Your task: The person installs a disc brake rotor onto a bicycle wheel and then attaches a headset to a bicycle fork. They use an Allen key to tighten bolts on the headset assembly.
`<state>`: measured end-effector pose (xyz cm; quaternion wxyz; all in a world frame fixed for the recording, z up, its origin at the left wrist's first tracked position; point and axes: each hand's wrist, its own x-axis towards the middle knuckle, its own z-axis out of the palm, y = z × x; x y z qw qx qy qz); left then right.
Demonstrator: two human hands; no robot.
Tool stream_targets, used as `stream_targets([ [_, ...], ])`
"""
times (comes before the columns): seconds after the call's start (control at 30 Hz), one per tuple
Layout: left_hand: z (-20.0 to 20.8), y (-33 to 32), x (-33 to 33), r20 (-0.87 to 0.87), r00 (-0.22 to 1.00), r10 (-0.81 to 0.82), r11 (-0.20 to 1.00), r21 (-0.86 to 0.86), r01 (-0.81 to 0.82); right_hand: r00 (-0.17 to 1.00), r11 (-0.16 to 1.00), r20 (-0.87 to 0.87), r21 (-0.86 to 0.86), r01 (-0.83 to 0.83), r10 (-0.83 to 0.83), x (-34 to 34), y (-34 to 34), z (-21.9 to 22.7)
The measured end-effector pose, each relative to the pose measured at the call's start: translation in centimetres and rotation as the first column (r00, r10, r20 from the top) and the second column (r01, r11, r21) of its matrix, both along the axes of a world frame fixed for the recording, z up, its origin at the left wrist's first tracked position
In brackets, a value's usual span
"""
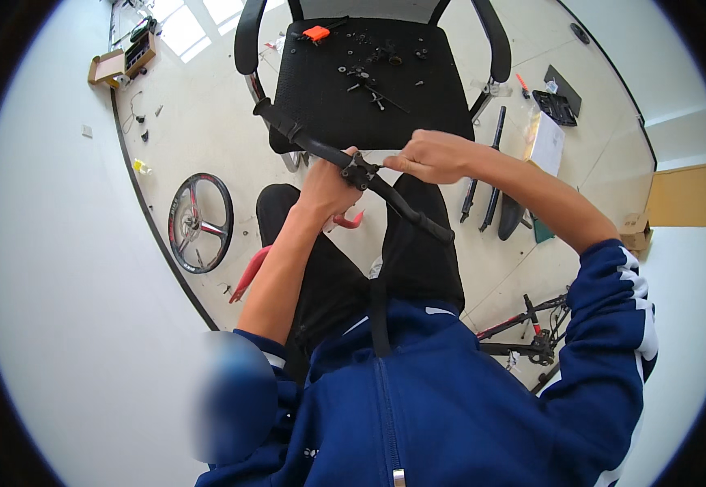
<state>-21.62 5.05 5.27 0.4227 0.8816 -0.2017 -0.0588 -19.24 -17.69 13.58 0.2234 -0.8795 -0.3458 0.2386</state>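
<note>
Handlebar (320,148) work over lap.
Left hand (326,188) grips bar; right hand (430,156) pinches at clamp (359,171). Loose clamp hardware could drop to floor.

A pale tiled floor (207,122) fills the scene, brightened at the top left by squares of window light (182,24). A white wall (53,268) curves down the left side, edged by a dark skirting line (154,231). A black mesh office chair (369,73) with curved armrests stands at the top, small bolts and an orange tool lying on its seat. Near the wall lies a black bicycle wheel (200,221) with red-trimmed spokes. An open cardboard box (108,66) sits in the upper left corner. On the right are a black tool tray (556,105), a bicycle frame (523,329) and a brown carton (688,195).
</note>
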Motion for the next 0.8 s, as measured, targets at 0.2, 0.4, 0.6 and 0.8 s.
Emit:
stream_targets([
  [0.2, -1.0, 0.3, 0.4, -0.009, 0.999, 0.041, 0.999, -0.01, -0.041, 0.85, 0.991, 0.526, 0.109, -0.082, 0.012, 2.9, 1.2, -1.1],
  [0.4, -1.5, 0.9, 0.0, 0.004, 0.999, 0.05, 0.999, 0.011, -0.05, 0.801, 0.85, 0.493, 0.526, 0.038, -0.341, 3.0, 3.0, -3.2],
  [0.6, -2.0, 0.9, -0.4, 0.095, 0.994, 0.059, 0.996, 0.059, -0.065, 0.67, 0.549, 0.236, 0.78, 0.302, -0.703, 1.9, 5.0, -4.9],
  [0.8, -2.1, 0.7, -0.2, 0.063, 0.994, 0.094, 0.994, 0.055, -0.098, 0.712, 0.07, -0.404, 0.842, 0.535, -0.574, 5.2, 6.7, -3.9],
])
